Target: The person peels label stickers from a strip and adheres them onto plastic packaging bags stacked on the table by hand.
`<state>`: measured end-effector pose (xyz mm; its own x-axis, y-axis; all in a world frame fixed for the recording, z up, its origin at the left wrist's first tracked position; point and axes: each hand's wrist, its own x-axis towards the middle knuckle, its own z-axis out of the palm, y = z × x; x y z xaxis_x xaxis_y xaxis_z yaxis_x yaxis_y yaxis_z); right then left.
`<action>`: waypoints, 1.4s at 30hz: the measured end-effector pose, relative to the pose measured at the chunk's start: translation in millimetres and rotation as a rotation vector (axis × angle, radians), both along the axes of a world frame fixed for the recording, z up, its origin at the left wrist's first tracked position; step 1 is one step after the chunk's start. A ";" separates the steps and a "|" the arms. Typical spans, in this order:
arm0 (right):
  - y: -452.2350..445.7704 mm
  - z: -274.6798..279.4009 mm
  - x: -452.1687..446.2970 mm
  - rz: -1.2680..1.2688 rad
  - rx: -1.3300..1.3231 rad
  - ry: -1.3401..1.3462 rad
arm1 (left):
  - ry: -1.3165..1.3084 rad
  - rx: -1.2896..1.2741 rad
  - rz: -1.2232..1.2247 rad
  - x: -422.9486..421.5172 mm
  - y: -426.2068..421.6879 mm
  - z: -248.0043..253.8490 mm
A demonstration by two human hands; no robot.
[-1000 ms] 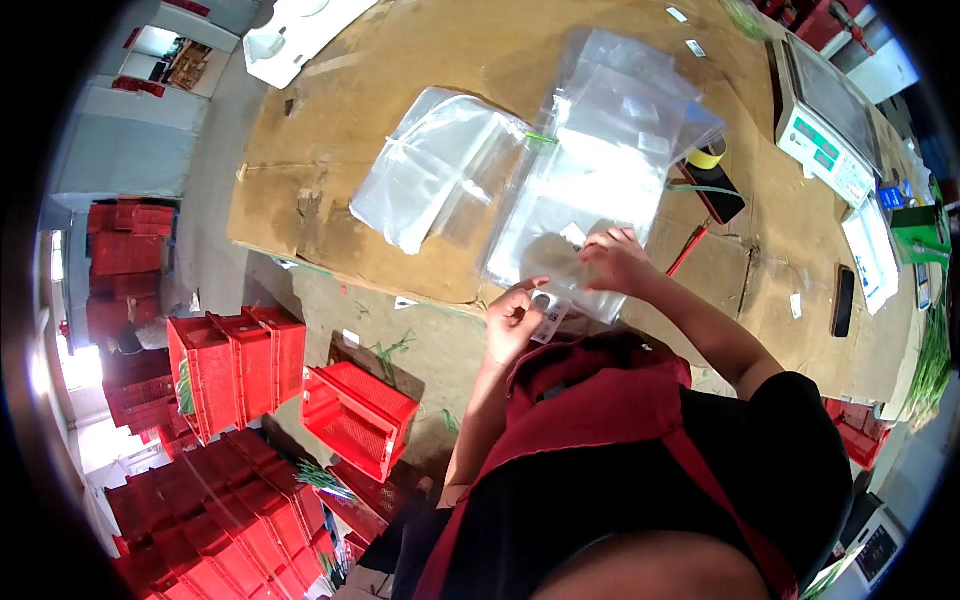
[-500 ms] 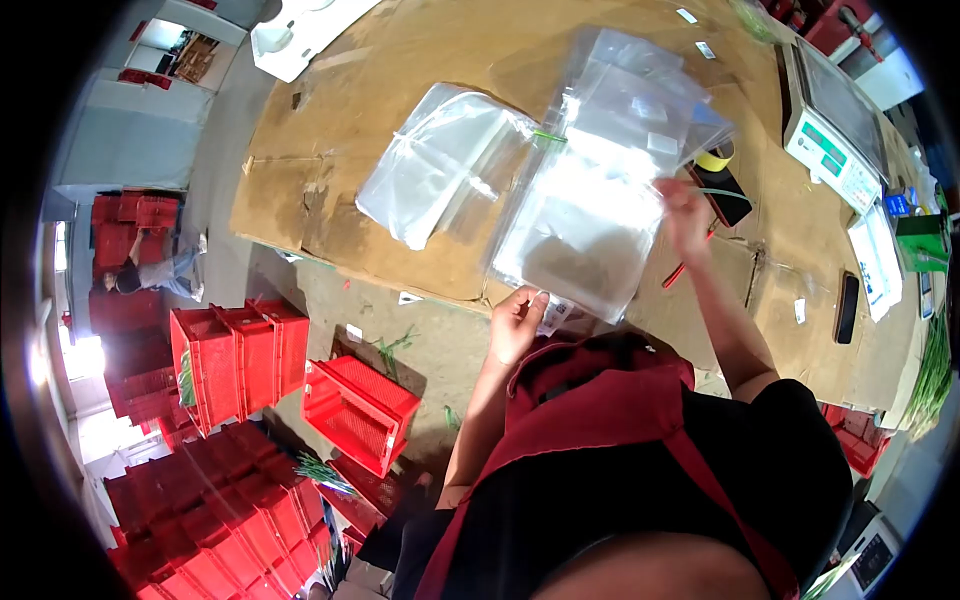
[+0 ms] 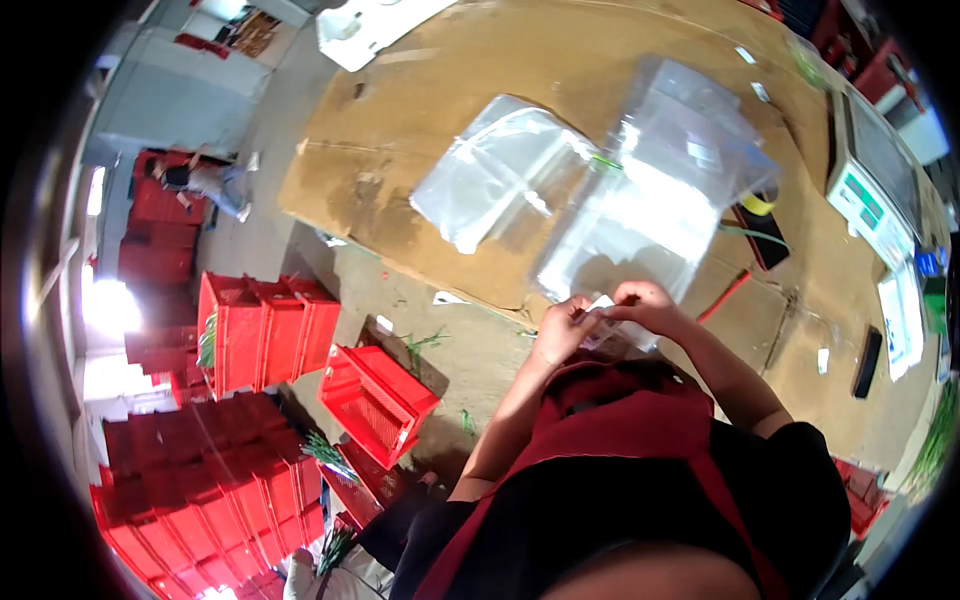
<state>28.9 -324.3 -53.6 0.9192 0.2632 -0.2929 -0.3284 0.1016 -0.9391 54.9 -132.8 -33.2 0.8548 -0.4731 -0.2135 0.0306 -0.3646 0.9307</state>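
Observation:
My left hand is closed in a pinch on a small white label at the near edge of the table. My right hand meets it there, fingers bent and pinched at the label's other side. Below the hands, partly hidden, a whitish printed strip rests against the apron. Just beyond them lies a stack of clear plastic bags, shiny with glare. Another pile of clear bags lies to its left, with a green strip between the two.
On the right are a phone-like black object, yellow tape, a red pen-like stick, a scale and a dark phone. Red crates stand on the floor at left. A person is far off left.
My right hand has come from the right edge of the bag stack down to my left hand. A white label now shows between them. The whole view has shifted somewhat.

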 end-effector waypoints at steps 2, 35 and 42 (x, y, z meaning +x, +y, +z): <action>-3.5 -26.5 8.2 -0.100 -0.011 -0.115 | -0.001 0.144 -0.018 5.6 6.6 8.0; -44.1 -27.2 -3.4 -0.032 -1.022 -0.668 | 0.114 -0.119 -0.021 -1.9 9.2 -0.1; -112.9 9.9 25.7 -0.927 -0.156 -0.310 | 0.074 -0.041 0.068 -1.4 17.3 -5.5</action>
<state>54.6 -437.1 -43.6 0.7841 -0.6201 0.0251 0.0811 0.0623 -0.9948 53.5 -115.5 -38.8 0.8679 -0.4243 -0.2584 0.1228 -0.3209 0.9391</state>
